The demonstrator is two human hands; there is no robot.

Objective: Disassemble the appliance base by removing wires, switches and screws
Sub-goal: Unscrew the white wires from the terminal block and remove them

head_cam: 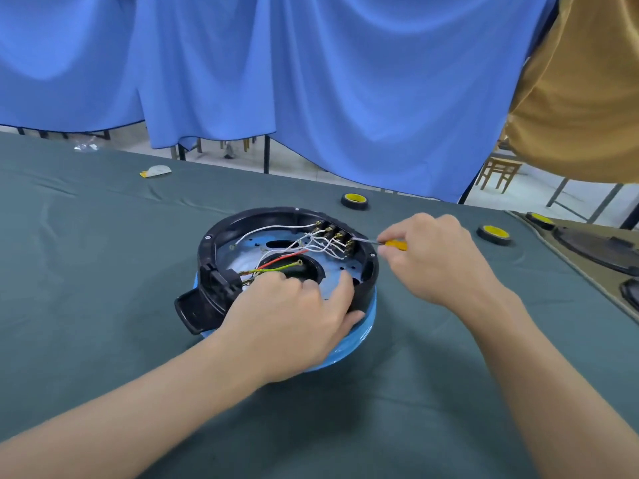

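Appliance base holds loose wires, switches; left hand grips rim; right hand pinches screwdriver.

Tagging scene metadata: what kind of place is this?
Probably a makeshift workshop or recording room: cloth-covered table, blue curtains hung as backdrop, a tape roll, and a screwdriver at an opened appliance base.

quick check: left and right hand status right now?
Left hand: grips the appliance base at its rim, thumb outside, fingers inside.
Right hand: holds the screwdriver, tip at the switch terminals.
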